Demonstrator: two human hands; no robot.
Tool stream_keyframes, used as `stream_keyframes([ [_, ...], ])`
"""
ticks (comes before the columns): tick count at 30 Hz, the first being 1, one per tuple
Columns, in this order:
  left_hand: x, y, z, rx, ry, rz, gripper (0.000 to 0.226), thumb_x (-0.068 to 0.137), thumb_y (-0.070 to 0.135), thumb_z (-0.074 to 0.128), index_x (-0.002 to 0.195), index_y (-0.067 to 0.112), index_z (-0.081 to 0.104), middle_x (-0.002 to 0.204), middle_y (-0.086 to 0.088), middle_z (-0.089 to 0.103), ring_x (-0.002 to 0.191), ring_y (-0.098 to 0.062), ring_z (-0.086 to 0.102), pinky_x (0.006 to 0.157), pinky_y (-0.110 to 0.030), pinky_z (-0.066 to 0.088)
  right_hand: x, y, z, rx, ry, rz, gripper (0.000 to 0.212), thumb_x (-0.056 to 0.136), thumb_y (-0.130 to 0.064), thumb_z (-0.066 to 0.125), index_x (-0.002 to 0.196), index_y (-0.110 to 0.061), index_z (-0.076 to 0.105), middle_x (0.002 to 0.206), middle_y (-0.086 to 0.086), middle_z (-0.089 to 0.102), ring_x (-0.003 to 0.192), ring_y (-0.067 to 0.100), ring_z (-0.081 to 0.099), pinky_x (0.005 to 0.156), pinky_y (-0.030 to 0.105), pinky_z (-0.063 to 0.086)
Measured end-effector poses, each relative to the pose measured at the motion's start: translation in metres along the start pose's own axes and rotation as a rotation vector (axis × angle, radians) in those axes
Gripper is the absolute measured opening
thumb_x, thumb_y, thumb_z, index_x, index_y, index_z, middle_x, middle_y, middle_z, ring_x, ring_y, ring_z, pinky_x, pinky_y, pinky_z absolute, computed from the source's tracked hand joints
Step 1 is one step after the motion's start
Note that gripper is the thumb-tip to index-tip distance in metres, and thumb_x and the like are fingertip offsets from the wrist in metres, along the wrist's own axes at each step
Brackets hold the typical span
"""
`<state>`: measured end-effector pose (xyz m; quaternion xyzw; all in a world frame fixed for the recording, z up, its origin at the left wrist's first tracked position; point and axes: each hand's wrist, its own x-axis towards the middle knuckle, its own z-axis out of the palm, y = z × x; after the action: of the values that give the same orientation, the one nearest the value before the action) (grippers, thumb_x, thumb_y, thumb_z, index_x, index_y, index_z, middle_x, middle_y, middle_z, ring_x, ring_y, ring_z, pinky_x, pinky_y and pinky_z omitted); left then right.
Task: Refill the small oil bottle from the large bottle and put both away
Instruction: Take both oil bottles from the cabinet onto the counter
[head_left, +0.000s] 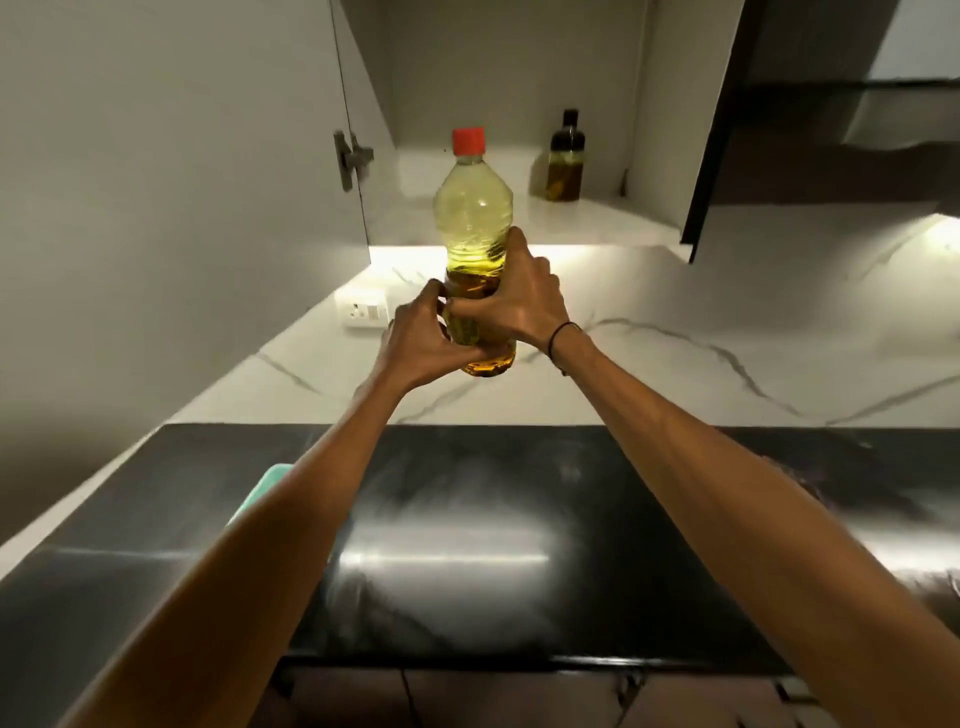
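The large clear plastic oil bottle (474, 218) with a red cap is upright in the air in front of the open wall cabinet, its lower half filled with yellow oil. My left hand (423, 340) grips its lower body from the left. From the right, my right hand (519, 296) wraps around its middle. A small dark glass oil bottle (565, 158) with a black cap stands on the cabinet's white shelf (597, 218), to the right of and behind the large bottle.
The cabinet door (171, 156) hangs open at the left, its hinge (353, 156) showing. A dark cabinet panel (722, 119) borders the right side. Below lie a marble backsplash with a wall socket (361, 310), a glossy black counter (467, 545) and a teal object (260, 493).
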<state>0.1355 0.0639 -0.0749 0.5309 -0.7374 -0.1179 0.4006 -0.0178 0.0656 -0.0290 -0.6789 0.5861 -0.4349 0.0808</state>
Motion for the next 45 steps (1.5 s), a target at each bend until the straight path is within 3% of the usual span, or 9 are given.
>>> stream_keyframes([
  [4,-0.033,-0.045,0.044,0.022,-0.057,-0.069,0.088,0.053,0.076,0.085,0.12,0.027,0.055,0.106,0.003,0.076,0.09,-0.023,0.075,0.08,-0.048,0.063,-0.037,0.044,0.047,-0.012,-0.076,0.031,0.094,0.064,-0.06,0.085,0.134,-0.016,0.041,0.117,0.007,0.067,0.103,0.03,0.064,0.081,0.035,0.051],
  [8,-0.068,-0.094,0.096,0.037,-0.117,-0.166,0.085,0.054,0.066,0.091,0.119,0.025,0.056,0.099,0.003,0.076,0.092,-0.026,0.074,0.079,-0.044,0.06,-0.071,0.096,0.104,-0.003,-0.159,0.114,0.107,0.054,-0.067,0.083,0.138,-0.019,0.038,0.114,0.004,0.07,0.102,0.032,0.069,0.085,0.048,0.058],
  [11,-0.093,-0.127,0.133,0.042,-0.186,-0.224,0.082,0.053,0.066,0.091,0.115,0.028,0.053,0.103,0.007,0.076,0.093,-0.024,0.074,0.08,-0.045,0.061,-0.101,0.133,0.144,0.021,-0.213,0.168,0.11,0.056,-0.062,0.087,0.143,-0.019,0.036,0.114,0.006,0.072,0.102,0.03,0.071,0.088,0.047,0.06],
  [14,-0.113,-0.161,0.168,0.04,-0.264,-0.265,0.083,0.053,0.06,0.094,0.116,0.027,0.05,0.109,0.003,0.077,0.096,-0.026,0.075,0.081,-0.05,0.063,-0.129,0.169,0.182,0.079,-0.224,0.24,0.105,0.057,-0.059,0.087,0.141,-0.022,0.036,0.116,0.003,0.071,0.102,0.028,0.071,0.089,0.049,0.06],
  [20,-0.137,-0.21,0.224,0.067,-0.325,-0.315,0.085,0.058,0.05,0.096,0.123,0.023,0.049,0.108,0.0,0.076,0.093,-0.027,0.073,0.072,-0.04,0.059,-0.163,0.219,0.237,0.155,-0.264,0.312,0.088,0.063,-0.047,0.091,0.131,-0.023,0.042,0.123,0.001,0.067,0.111,0.025,0.066,0.095,0.04,0.055],
  [30,-0.154,-0.261,0.261,0.014,-0.365,-0.384,0.092,0.048,0.065,0.085,0.125,0.032,0.048,0.108,0.005,0.077,0.093,-0.024,0.074,0.078,-0.05,0.063,-0.178,0.257,0.276,0.176,-0.325,0.308,0.084,0.059,-0.046,0.093,0.124,-0.026,0.044,0.123,-0.002,0.066,0.111,0.021,0.065,0.093,0.039,0.057],
  [37,-0.14,-0.255,0.247,-0.07,-0.511,-0.391,0.119,0.04,0.058,0.089,0.143,0.028,0.039,0.133,0.004,0.06,0.119,-0.021,0.065,0.098,-0.045,0.058,-0.167,0.25,0.254,0.157,-0.431,0.271,0.082,0.065,-0.038,0.088,0.13,-0.03,0.04,0.128,-0.001,0.057,0.118,0.022,0.058,0.093,0.043,0.056],
  [41,-0.111,-0.223,0.197,-0.141,-0.377,-0.237,0.122,0.056,0.052,0.093,0.158,0.022,0.033,0.149,0.003,0.044,0.128,-0.014,0.057,0.103,-0.031,0.052,-0.138,0.228,0.208,0.256,-0.369,0.223,0.083,0.07,-0.044,0.084,0.139,-0.035,0.038,0.133,-0.003,0.051,0.121,0.016,0.053,0.097,0.041,0.054],
  [45,-0.062,-0.171,0.129,-0.228,-0.09,-0.064,0.088,0.072,0.035,0.087,0.149,0.027,0.045,0.136,0.003,0.06,0.108,-0.009,0.067,0.09,-0.029,0.057,-0.085,0.191,0.153,0.321,-0.182,0.113,0.073,0.076,-0.059,0.078,0.134,-0.029,0.044,0.119,-0.002,0.058,0.103,0.011,0.062,0.084,0.038,0.06],
])
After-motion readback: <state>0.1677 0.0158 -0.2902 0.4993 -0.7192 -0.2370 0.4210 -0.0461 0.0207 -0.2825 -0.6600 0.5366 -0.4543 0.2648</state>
